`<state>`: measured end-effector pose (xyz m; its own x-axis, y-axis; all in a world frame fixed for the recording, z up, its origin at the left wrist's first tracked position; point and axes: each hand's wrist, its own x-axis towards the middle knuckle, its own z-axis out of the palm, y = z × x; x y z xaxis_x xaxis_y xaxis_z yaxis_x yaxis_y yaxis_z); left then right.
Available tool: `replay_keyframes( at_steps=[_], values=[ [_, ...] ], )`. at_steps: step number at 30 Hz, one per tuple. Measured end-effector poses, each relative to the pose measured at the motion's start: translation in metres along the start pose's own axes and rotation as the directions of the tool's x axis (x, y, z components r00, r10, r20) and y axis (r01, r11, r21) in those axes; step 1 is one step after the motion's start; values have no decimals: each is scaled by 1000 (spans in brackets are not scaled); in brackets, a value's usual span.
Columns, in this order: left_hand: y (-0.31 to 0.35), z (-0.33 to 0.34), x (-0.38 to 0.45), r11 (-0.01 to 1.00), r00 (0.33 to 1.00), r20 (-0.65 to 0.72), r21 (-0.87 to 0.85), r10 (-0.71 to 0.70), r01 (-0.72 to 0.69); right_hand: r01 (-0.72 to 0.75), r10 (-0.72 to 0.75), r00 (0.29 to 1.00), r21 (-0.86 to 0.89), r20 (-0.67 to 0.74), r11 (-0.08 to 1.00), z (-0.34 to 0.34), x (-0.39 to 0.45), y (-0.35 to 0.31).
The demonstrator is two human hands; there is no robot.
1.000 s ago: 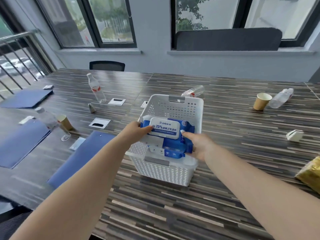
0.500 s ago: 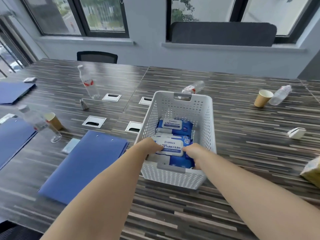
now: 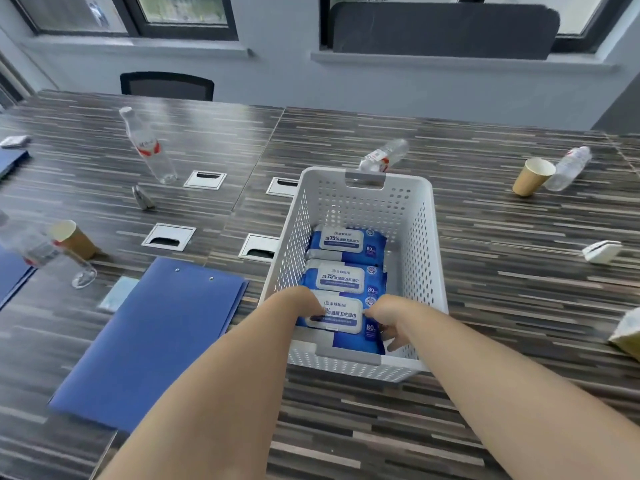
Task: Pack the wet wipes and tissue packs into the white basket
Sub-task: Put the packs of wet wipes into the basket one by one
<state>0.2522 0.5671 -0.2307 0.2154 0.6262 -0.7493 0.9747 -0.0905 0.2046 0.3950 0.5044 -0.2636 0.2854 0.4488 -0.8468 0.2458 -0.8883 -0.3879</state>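
A white perforated basket (image 3: 420, 244) stands on the striped table straight ahead. Three blue wet wipe packs with white lids lie in a row inside it: a far pack (image 3: 346, 241), a middle pack (image 3: 343, 277) and a near pack (image 3: 343, 318). My left hand (image 3: 301, 303) grips the near pack's left end inside the basket. My right hand (image 3: 389, 320) holds its right end, fingers curled down over the edge. The near basket wall hides the pack's lower edge.
A blue clipboard folder (image 3: 152, 341) lies left of the basket. Plastic bottles (image 3: 149, 147) (image 3: 382, 155) (image 3: 569, 168), paper cups (image 3: 531, 176) (image 3: 74, 239) and metal cable ports (image 3: 169, 237) dot the table. A yellowish bag (image 3: 628, 336) sits at the right edge.
Both hands have lowered the wipe pack from above the basket rim down into its near end. The view has tilted downward and closer to the basket.
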Motion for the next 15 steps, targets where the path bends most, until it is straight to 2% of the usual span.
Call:
replay_keyframes(
  at_steps=[15],
  values=[
    [6, 6, 17, 997, 993, 107, 67, -53, 46, -163, 154, 985, 126, 83, 978, 3, 28, 3]
  ],
)
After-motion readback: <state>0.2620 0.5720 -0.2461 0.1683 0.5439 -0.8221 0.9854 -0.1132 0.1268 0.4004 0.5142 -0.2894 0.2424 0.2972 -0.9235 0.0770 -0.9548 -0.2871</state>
